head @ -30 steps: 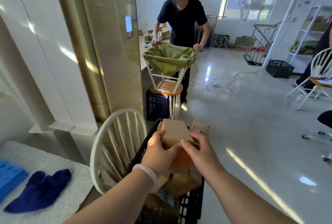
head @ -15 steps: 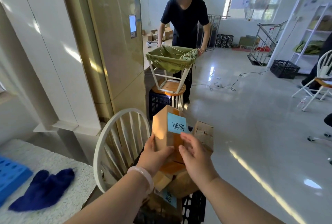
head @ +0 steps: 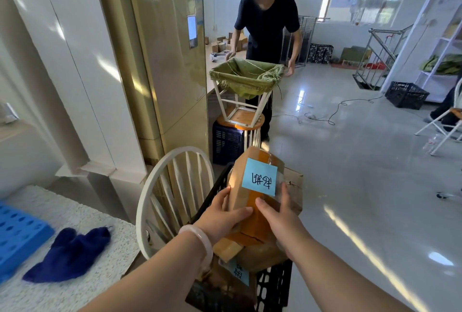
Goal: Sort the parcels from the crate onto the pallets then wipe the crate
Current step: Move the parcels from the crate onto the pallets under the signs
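Looking down at a black crate (head: 275,284) packed with cardboard parcels, just beside a white chair back (head: 172,191). Holding one taped brown parcel (head: 246,201) upright above that crate. Gripping its left side with the left hand (head: 222,219), fingers curled round the edge; clasping its right side with the right hand (head: 280,221). Showing a blue handwritten note (head: 260,179) on its front.

Parcel (head: 246,186): matt brown cardboard banded with glossy tape, blue paper label (head: 260,179) — crate (head: 275,284): black plastic lattice — floor (head: 350,166): glossy, reflective; cloth (head: 67,254): soft dark-blue fabric.
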